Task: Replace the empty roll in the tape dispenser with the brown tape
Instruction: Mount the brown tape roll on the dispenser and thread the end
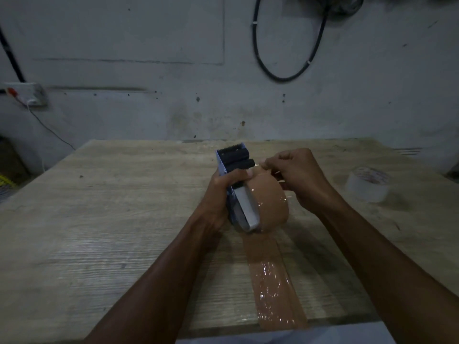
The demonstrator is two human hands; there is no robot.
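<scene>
The tape dispenser [234,167], blue with black rollers and a toothed blade at its far end, is held just above the middle of the wooden table [104,219]. My left hand [219,194] grips its body from the left. The brown tape roll [272,204] sits mounted in the dispenser. My right hand [298,173] is at the roll's far side, fingers pinched on the tape's end close to the black rollers. A near-empty whitish roll [368,183] lies on the table at the right.
A strip of brown tape [272,281] is stuck flat on the table, running from under the dispenser to the near edge. A grey wall stands behind with a hanging black cable [285,75] and a socket [27,94] at left.
</scene>
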